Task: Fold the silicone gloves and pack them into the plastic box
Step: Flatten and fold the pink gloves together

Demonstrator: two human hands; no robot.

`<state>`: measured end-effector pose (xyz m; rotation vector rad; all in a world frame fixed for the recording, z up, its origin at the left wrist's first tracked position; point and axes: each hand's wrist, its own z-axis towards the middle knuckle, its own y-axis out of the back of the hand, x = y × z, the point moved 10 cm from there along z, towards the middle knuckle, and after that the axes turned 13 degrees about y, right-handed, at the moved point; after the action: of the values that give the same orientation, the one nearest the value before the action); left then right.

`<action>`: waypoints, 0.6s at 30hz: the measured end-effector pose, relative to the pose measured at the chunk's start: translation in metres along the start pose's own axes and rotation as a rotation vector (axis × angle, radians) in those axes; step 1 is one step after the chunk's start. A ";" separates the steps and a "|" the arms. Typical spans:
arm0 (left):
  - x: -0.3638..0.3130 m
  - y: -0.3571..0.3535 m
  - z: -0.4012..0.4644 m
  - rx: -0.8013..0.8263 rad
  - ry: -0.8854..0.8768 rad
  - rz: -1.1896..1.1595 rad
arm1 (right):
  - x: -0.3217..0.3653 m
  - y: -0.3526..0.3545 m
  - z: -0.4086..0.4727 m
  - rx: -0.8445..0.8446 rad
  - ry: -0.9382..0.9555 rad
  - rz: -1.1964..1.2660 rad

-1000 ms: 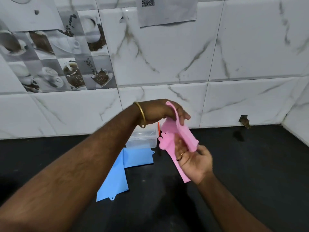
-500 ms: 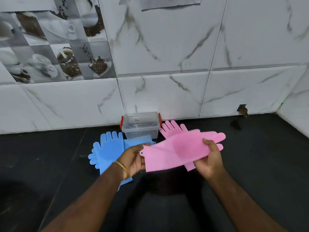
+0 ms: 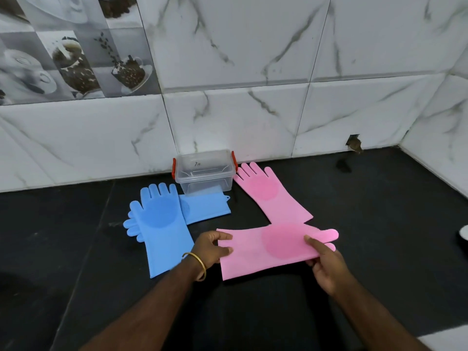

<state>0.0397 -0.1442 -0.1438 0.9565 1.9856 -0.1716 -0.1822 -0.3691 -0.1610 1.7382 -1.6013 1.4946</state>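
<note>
I hold a pink silicone glove (image 3: 273,247) stretched sideways just above the black counter. My left hand (image 3: 211,248) pinches its cuff end. My right hand (image 3: 325,262) grips it near the palm, with the glove's fingers pointing right. A second pink glove (image 3: 271,196) lies flat behind it, fingers toward the wall. One blue glove (image 3: 158,224) lies flat on the left, and another blue glove (image 3: 205,206) lies crosswise under it. The clear plastic box (image 3: 205,173) with red clips stands open and empty against the wall.
The black counter (image 3: 379,224) meets white marble tiles at the back and on the right. A small hole (image 3: 354,143) shows at the wall's base. A white object (image 3: 464,234) peeks in at the right edge.
The pink glove went from bunched up in front of the wall to spread out sideways low over the counter. The view tilted down and both hands moved lower.
</note>
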 end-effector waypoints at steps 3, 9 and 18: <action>0.001 -0.003 0.005 0.014 0.009 0.078 | 0.006 0.011 0.003 0.006 0.022 -0.085; -0.004 0.006 0.006 -0.090 -0.073 0.317 | 0.023 0.040 0.008 -0.115 0.105 -0.460; -0.006 0.007 -0.003 -0.217 -0.053 0.586 | 0.082 -0.076 0.015 0.203 0.834 -1.362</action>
<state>0.0450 -0.1414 -0.1355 1.3231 1.5600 0.3350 -0.1254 -0.3998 -0.0690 1.3648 0.2191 1.2545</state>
